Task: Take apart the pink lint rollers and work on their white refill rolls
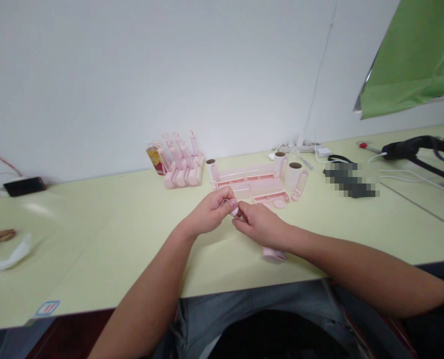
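Note:
Over the middle of the table, my left hand [219,209] and my right hand [262,223] meet with their fingertips closed on a small whitish-pink plastic piece [235,212]. Fingers cover most of it, so its full shape is hidden. Below my right wrist lies a pale pink round part [274,255], partly covered by the forearm. Just beyond my hands are long pink trays [270,197], and a small pink disc [279,204] rests near them.
Assembled pink pieces with upright handles [182,174] stand back left beside a yellow-red packet [155,159]. White rolls with brown cores [293,177] stand at right. Cables, a power strip [298,147] and a black strapped device [419,149] lie farther right; a phone [25,186] is far left.

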